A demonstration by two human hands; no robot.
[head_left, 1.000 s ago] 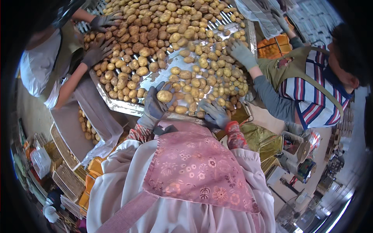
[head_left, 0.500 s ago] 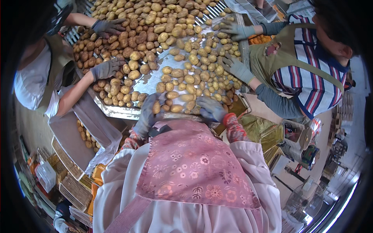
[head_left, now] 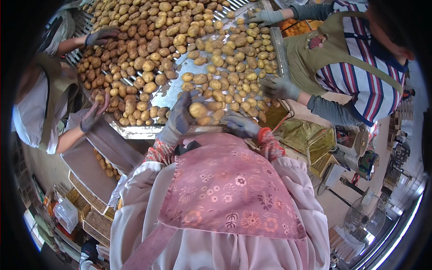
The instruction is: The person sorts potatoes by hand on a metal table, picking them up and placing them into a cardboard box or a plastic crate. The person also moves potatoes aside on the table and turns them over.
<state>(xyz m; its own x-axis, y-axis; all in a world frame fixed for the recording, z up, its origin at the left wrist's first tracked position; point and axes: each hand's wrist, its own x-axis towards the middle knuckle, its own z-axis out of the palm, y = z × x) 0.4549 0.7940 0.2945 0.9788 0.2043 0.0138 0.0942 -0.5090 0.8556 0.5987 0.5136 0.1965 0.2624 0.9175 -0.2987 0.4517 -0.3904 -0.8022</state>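
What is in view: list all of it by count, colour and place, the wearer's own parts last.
Potatoes: too many to count, yellow-brown, spread over the table
Metal table: one, silver, top centre
Co-workers: at least two, olive aprons, left and right
Co-workers' gloves: several, grey, left and right
Grey sheeting: count unclear, left
Olive-gold sheeting: count unclear, right
Orange patch: one, kind unclear, upper right
Baskets: several, tan, lower left
Fan: one, grey, lower right
Rim items: too small to name
Pink apron: one, flowered, bottom centre
Left grip: one, grey-gloved, beside a potato
Right grip: one, grey-gloved, at the table's near edge
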